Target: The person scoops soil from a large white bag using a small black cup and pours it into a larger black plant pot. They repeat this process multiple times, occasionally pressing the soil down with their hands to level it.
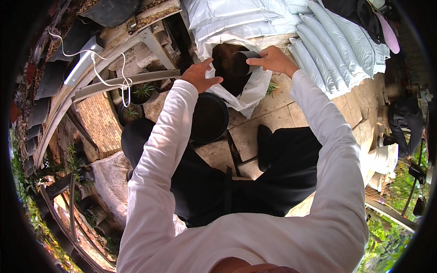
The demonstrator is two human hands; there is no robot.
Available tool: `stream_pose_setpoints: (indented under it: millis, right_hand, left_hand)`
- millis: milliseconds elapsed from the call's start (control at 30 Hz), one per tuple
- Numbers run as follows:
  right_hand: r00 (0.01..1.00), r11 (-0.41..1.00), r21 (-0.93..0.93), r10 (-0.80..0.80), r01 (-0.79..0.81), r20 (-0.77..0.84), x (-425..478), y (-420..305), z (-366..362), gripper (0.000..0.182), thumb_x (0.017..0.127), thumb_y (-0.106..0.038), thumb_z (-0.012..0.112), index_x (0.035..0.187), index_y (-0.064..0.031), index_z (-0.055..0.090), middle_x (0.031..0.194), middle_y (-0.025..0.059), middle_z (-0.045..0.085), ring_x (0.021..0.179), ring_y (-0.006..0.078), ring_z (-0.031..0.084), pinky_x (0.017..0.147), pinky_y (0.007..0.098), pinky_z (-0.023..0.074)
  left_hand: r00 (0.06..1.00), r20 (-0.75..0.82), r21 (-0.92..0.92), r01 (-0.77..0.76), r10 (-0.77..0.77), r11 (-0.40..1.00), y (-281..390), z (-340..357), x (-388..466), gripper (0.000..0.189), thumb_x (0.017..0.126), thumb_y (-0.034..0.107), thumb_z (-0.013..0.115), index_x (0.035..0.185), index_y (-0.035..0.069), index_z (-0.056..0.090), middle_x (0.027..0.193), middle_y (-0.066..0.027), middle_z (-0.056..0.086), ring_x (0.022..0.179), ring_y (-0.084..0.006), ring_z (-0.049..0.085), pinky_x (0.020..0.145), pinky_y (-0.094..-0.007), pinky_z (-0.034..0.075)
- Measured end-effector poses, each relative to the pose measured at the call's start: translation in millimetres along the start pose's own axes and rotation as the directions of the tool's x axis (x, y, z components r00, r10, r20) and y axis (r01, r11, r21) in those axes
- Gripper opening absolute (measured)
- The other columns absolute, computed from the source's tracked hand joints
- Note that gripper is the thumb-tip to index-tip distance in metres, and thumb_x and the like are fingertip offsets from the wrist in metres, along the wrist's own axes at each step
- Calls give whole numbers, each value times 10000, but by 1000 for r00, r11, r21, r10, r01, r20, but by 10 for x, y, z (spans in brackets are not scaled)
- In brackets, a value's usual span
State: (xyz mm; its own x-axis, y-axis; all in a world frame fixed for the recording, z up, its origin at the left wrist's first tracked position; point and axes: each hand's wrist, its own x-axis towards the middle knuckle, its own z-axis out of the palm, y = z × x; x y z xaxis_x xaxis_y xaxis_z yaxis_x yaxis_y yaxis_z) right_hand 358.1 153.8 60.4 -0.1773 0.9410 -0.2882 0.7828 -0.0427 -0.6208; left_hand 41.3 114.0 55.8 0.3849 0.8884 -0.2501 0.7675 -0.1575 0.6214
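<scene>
An opened white plastic sack [254, 97] of dark soil [227, 75] stands before me. My right hand [273, 60] grips the rim of a small black pot [252, 58], which lies tilted on its side over the soil inside the sack's mouth. My left hand [201, 75] is at the sack's left edge with thumb and fingers apart, nothing visible in it. Whether its fingertips touch the plastic, I cannot tell. Below that hand, a round black pot [209, 119] rests on the paving, partly covered by my left sleeve; its inside looks dark.
Filled white sacks [239, 15] are piled behind the open one, with more [327, 54] at the right. A metal frame [128, 82] with a white cable [111, 83] over it stands left, near small potted plants [131, 111]. A mosaic-patterned slab [99, 119] lies beside them.
</scene>
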Motion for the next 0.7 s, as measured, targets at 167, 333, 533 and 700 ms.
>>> stream_pose_setpoints:
  millis: [167,333,533,700]
  right_hand:
    - [1000,992,-128,-1,1,0,-6,-81,-42,583,757,-568,826,719,0,698,636,52,635,577,144,613,551,302,472]
    - [998,998,-33,50,-49,24,3,-72,-67,545,798,-527,827,770,8,730,649,30,638,586,121,612,552,281,482]
    - [999,996,-89,16,-13,38,10,-92,-89,566,801,-542,822,788,16,731,660,34,638,602,123,625,563,277,489]
    - [999,1000,-28,-6,7,44,-59,-217,-79,574,796,-550,825,778,15,726,647,35,630,598,125,627,567,277,485]
  left_hand:
    - [999,-28,7,-29,29,1000,-75,28,0,927,802,529,803,1541,101,443,1339,-165,666,1253,-354,607,1100,-423,459]
    - [996,-72,37,-50,53,998,-84,49,-8,894,789,497,815,1519,102,482,1305,-170,688,1181,-366,665,1048,-434,492]
    - [1000,11,18,4,-4,1000,-74,-7,-31,933,799,540,799,1539,99,441,1339,-162,667,1289,-359,579,1130,-417,438]
    - [999,-40,20,-11,11,1000,-108,-15,-73,886,784,489,814,1504,87,488,1304,-184,687,1228,-363,642,1072,-428,483]
